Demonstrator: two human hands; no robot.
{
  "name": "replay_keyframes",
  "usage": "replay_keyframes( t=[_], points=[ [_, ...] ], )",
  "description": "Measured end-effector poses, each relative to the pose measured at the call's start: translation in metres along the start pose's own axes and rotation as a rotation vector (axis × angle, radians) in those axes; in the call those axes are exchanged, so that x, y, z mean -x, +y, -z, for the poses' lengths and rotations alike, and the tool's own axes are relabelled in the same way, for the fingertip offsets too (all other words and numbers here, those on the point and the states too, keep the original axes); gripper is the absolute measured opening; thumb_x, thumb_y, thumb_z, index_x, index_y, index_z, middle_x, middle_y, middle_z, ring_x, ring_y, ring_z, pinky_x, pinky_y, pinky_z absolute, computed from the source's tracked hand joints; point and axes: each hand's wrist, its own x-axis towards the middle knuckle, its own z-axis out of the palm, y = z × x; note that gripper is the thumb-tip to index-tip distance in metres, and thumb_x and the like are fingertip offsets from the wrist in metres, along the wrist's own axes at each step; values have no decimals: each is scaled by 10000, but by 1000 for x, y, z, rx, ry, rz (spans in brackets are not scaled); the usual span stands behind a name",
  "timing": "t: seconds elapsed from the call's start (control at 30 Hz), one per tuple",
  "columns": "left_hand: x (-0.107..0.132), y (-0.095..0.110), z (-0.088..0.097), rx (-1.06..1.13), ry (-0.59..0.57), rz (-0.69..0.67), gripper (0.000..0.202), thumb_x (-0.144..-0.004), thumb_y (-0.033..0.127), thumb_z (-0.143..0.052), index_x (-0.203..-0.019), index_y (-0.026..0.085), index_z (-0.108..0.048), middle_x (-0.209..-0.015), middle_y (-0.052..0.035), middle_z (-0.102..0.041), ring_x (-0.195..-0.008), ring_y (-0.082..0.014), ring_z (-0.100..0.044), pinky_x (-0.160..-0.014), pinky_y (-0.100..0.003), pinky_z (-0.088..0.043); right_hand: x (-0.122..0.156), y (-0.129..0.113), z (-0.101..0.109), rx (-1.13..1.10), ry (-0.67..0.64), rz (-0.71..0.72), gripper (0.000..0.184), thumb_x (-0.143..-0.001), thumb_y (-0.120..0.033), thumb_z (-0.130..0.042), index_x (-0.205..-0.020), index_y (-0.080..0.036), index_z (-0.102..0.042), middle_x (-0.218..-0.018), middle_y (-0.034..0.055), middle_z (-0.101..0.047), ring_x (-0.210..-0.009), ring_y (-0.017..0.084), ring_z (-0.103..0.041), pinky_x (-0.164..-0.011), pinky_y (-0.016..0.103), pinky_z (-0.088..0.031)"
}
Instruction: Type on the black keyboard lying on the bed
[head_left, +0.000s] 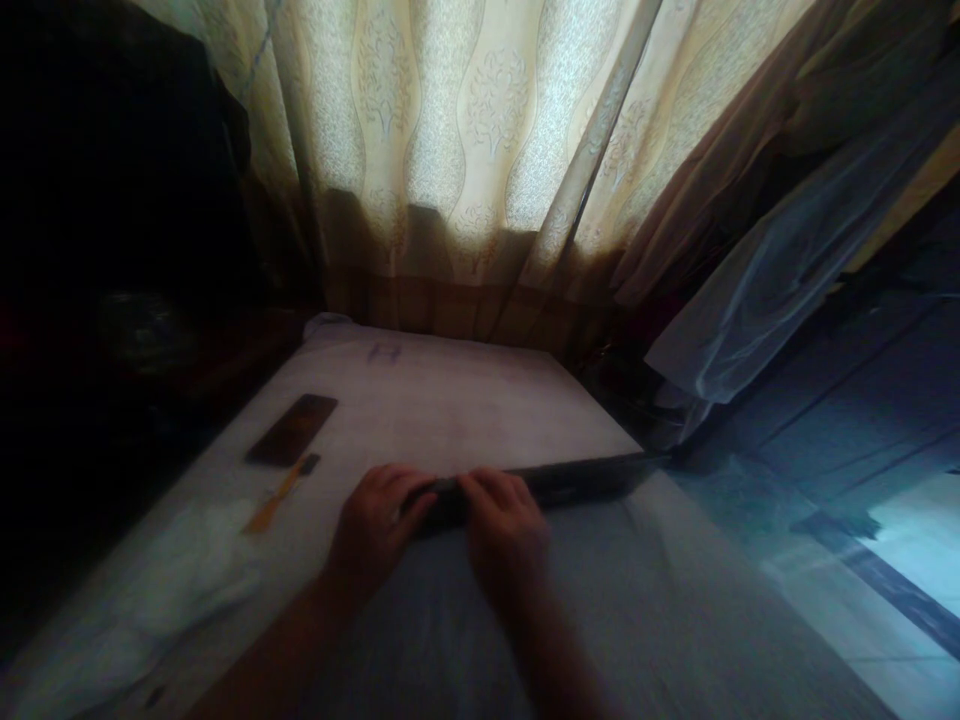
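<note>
A long, dark, flat-sided object (577, 482) lies across the pale table, its kind hard to make out in the dim, blurred view. At its left end my left hand (382, 520) grips it, thumb and fingers closed round the edge. Just to the right, my right hand (506, 525) pinches the upper edge with bent fingers. The object's right end reaches toward the table's right edge, free of both hands. Left of my left hand rest a dark rectangular slab like a phone (292, 430) and a brush with a yellow-orange handle (281, 495).
Crumpled whitish plastic or cloth (180, 570) lies at the table's left front. Patterned curtains (465, 130) hang behind the pale table (450, 390). Cloths (780, 270) hang at the right, above a tiled floor (847, 610). Deep shadow covers the left side.
</note>
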Motion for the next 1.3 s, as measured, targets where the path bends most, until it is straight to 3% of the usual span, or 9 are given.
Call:
replay_keyframes(
  t=[0.2,0.37,0.53,0.6,0.7,0.8,0.87,1.07,1.3],
  points=[
    [-4,-1,2,-10,-59,8,189,-881,318,-594,-980,196,-697,-916,-58,-707,-877,-200,-637,-800,-342,-518,2,9,1,22,45,-26,304,-889,-64,-460,-1042,-140,-711,-980,100,-694,-863,216,-566,-773,315,-485],
    [-29,10,4,-62,-302,43,178,-861,331,-598,-945,217,-706,-902,-53,-723,-848,-221,-640,-788,-372,-505,-4,2,-2,-17,-10,-3,293,-887,-88,-475,-1031,-182,-712,-958,83,-693,-844,200,-573,-747,303,-485],
    [-50,13,4,-65,-496,183,176,-820,319,-626,-936,228,-722,-910,-52,-742,-853,-238,-669,-772,-357,-508,-9,16,1,-15,-17,-45,294,-836,-65,-502,-1008,-173,-716,-957,84,-689,-835,205,-581,-744,302,-487],
    [-55,9,5,-26,-539,223,189,-801,319,-631,-943,248,-735,-893,-39,-754,-814,-230,-688,-719,-323,-513,-14,23,6,-33,-80,-80,319,-806,-51,-509,-1017,-178,-713,-974,85,-680,-856,201,-595,-742,292,-488],
    [-59,3,8,106,-592,226,215,-797,315,-615,-965,292,-748,-853,-5,-770,-737,-199,-704,-637,-263,-507,-26,28,19,-73,-288,-108,321,-802,-63,-523,-1016,-216,-707,-966,60,-667,-815,174,-616,-695,264,-475],
    [-60,0,11,241,-668,241,245,-815,298,-589,-1005,310,-743,-879,12,-776,-751,-186,-715,-646,-244,-513,-38,26,31,-75,-479,-105,262,-822,-73,-518,-895,-251,-697,-882,14,-642,-684,137,-603,-597,245,-423],
    [-61,-1,11,277,-715,289,261,-820,284,-580,-1028,305,-737,-919,11,-776,-796,-191,-719,-680,-251,-523,-42,21,33,-19,-530,-104,228,-825,-71,-522,-829,-239,-677,-838,10,-623,-637,136,-584,-547,251,-378],
    [-62,-1,12,351,-760,315,274,-831,300,-576,-1057,301,-730,-949,1,-774,-831,-200,-718,-745,-283,-538,-41,8,21,-91,-505,-52,239,-852,-102,-553,-954,-275,-682,-799,-3,-594,-647,136,-571,-538,252,-343],
    [-63,-3,12,304,-735,315,267,-842,307,-571,-1056,305,-731,-911,6,-777,-765,-187,-722,-659,-250,-531,-45,37,34,-45,-535,-140,235,-854,-96,-512,-840,-239,-698,-835,7,-615,-657,134,-581,-571,258,-367]
  ],
)
